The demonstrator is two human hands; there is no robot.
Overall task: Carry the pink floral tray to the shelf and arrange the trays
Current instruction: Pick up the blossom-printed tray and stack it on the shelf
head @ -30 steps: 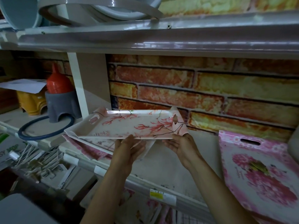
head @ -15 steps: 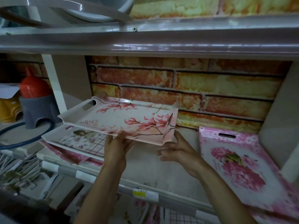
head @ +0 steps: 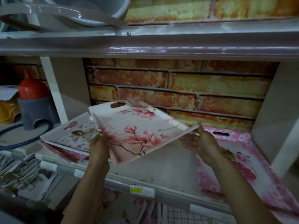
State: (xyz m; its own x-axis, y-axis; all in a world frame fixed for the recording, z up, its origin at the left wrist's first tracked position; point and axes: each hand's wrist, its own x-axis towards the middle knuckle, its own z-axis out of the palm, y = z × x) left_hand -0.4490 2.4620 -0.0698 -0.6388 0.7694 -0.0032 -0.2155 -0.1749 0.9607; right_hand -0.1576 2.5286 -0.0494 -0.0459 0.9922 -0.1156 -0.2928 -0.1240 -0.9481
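We hold the pink floral tray (head: 139,126) tilted above the shelf (head: 161,167) — our left hand (head: 99,146) grips its near-left edge, our right hand (head: 200,143) lies open, fingers straight, at its right corner. A white tray (head: 68,135) lies partly beneath it, left.

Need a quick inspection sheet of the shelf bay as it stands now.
Surface: shelf, bare middle looks stained.
Job's things: pink floral tray held tilted above the shelf; white tray lies left on another pink one; pink rose tray lies right.
Clutter: red cone on grey stool, blue ring, in the next bay left.
Grips: left grip holds the floral tray's near-left edge; right grip open, thumb at its right corner.
Cables: nothing seen.
Surroundings: brick-pattern back wall; grey basins on the shelf above.
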